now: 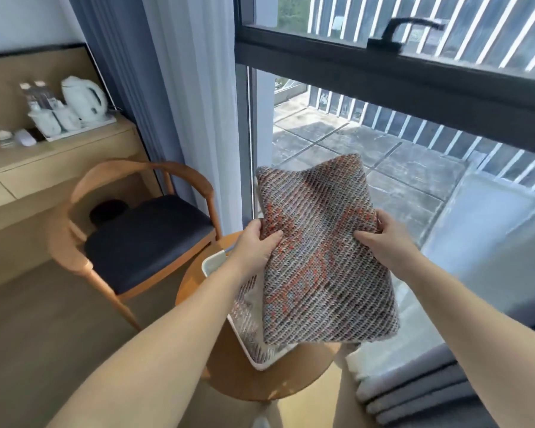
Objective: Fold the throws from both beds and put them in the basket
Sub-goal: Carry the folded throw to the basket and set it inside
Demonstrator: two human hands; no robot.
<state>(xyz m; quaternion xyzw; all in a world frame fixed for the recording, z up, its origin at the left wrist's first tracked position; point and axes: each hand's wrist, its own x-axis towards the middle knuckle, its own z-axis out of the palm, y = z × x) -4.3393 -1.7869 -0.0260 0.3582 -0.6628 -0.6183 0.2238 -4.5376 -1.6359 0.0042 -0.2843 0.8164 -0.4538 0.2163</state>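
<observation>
We grip the folded knit throw [322, 257] by both side edges, left hand [255, 242] and right hand [383, 239], fingers pinched onto it, above the white basket [212, 262] on the round tabletop [229, 375]. It hides most of the basket, where another throw [247, 319] seems to lie.

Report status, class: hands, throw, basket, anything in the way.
Both hands, left and right, grip folded throw by its sides. Throw held above white basket on round table. Another throw already inside. Nothing in the way.
</observation>
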